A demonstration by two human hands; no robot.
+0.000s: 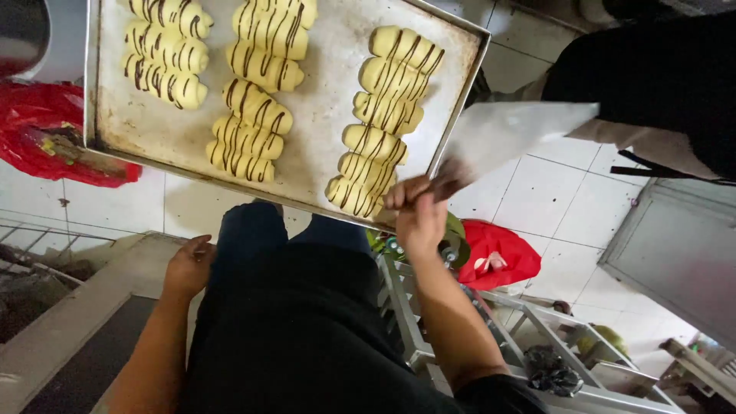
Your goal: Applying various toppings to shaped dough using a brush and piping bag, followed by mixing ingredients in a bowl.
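Left hand [188, 264] rests flat on the near ledge [92, 307], holding nothing. Right hand [418, 211] pinches a clear plastic bag [510, 130] at the tray's near right corner. Risk: the bag or wrist could brush the closest rolls and smear the chocolate stripes. Farther out, the baking tray [153, 130] holds three rows of striped dough rolls [379, 115].
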